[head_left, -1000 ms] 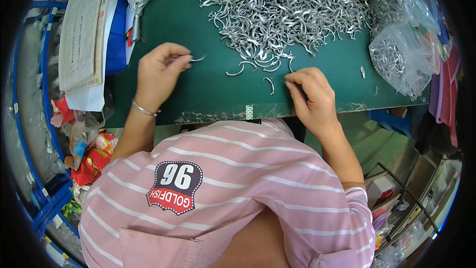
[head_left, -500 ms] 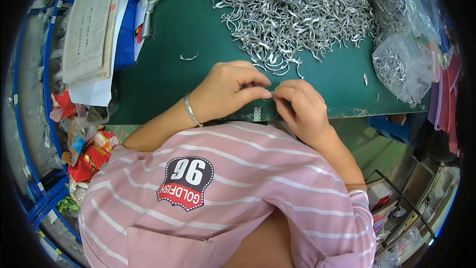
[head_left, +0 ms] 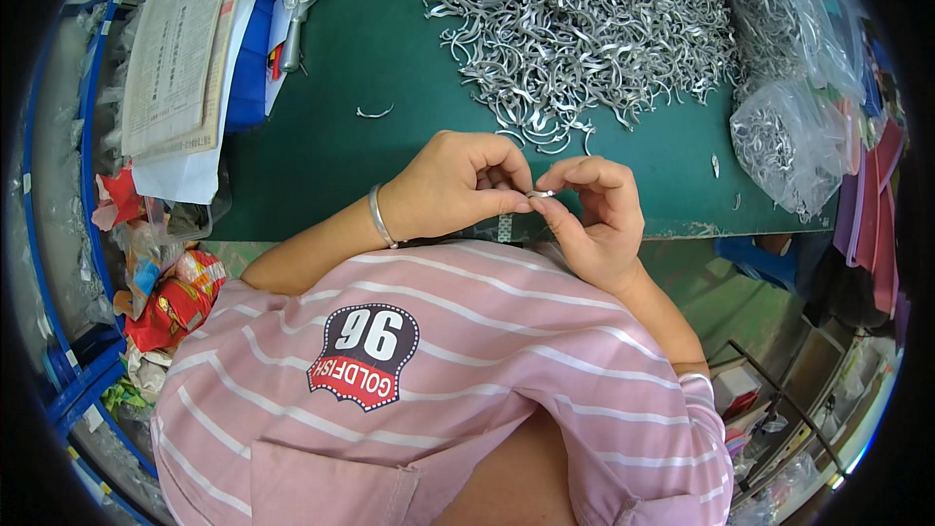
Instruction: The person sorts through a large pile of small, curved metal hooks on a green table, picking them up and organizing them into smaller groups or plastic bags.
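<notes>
Taking the clock from the spot where the fingertips meet, the green desk [head_left: 312,170] spreads across the upper half, and its worn near edge runs just below the hands. The person's pink shirt [head_left: 487,356], white-striped and with a dark and red badge on it, fills the space from about five to eight o'clock. A broad heap [head_left: 584,29] of curved silvery metal pieces lies on the desk between twelve and one, its loose near fringe just beyond the fingers.

A stack of papers [head_left: 175,78] leans toward ten o'clock, with a blue bin [head_left: 249,88] partly hidden behind it. At two o'clock a clear plastic bag [head_left: 779,24] of similar pieces slumps beside the heap; a smaller bag [head_left: 791,146], also filled, sits just below it, nearer three.

The left hand [head_left: 440,185] comes in from nine o'clock, thumb and forefinger closed to a pinch, the other fingers curled. The right hand [head_left: 611,224] meets it from about four, its thumb and forefinger nearly together and the remaining fingers loosely bent. A metal bracelet [head_left: 377,219] circles the left wrist.

One thin curved piece [head_left: 374,115] lies alone on the desk at ten o'clock. The small silver piece [head_left: 543,194] is at the clock's centre, gripped between both hands' fingertips; its far ends are hidden by them.
</notes>
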Tool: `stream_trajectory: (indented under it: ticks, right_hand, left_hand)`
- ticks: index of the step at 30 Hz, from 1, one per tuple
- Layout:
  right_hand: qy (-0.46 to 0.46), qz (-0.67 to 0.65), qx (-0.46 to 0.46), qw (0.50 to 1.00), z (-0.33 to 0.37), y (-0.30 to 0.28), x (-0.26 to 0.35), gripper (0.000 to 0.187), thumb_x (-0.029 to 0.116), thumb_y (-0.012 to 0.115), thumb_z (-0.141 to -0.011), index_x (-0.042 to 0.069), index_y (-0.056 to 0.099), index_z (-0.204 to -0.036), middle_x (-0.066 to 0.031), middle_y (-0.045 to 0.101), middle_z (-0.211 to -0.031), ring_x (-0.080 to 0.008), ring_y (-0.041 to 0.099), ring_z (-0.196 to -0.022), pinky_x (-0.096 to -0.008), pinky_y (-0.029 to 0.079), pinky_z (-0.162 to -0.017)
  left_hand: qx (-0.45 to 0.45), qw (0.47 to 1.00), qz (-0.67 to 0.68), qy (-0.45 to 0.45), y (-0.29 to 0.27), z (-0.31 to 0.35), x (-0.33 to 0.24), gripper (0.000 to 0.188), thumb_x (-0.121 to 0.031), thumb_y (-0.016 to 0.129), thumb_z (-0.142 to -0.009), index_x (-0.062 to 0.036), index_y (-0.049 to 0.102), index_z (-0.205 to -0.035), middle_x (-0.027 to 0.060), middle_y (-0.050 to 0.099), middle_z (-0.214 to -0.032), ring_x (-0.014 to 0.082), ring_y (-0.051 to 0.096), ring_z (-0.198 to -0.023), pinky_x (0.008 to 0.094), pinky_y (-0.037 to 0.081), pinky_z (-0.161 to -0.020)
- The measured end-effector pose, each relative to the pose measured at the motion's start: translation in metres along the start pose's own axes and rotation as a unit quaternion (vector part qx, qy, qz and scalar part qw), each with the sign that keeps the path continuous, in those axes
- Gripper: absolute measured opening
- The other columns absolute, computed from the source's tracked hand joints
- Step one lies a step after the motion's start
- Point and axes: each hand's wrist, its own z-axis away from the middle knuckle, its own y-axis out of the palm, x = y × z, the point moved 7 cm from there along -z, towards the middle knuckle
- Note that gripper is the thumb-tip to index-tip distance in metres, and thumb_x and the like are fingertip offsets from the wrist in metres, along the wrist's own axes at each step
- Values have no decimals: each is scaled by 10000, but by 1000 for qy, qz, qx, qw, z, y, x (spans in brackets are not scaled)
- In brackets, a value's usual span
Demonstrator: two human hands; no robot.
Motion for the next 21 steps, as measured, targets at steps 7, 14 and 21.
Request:
stream_trajectory:
  ticks: [7,14,21]
  right_hand:
    - [-40,269,26,962,-18,-10,0,181,-57,713,-750,8,653,-907,-114,643,-916,-277,610,-796,-340,489,-712]
    - [-107,412,68,902,-35,20,-11,140,50,727,-745,77,663,-867,-30,566,-818,-239,528,-765,-372,373,-671]
    - [-126,446,42,885,-35,23,-8,125,52,721,-753,76,641,-847,-39,592,-839,-242,554,-789,-370,393,-707]
  left_hand:
    - [-252,882,-344,202,-72,33,-27,125,67,724,-736,-16,663,-807,74,645,-833,167,634,-719,258,502,-606]
    - [-310,852,-402,132,-110,58,-8,97,45,721,-773,12,661,-841,76,634,-871,140,601,-669,242,485,-595]
    - [-251,920,-266,144,-63,31,-15,126,11,748,-773,-4,690,-884,50,638,-877,78,563,-661,214,454,-576]
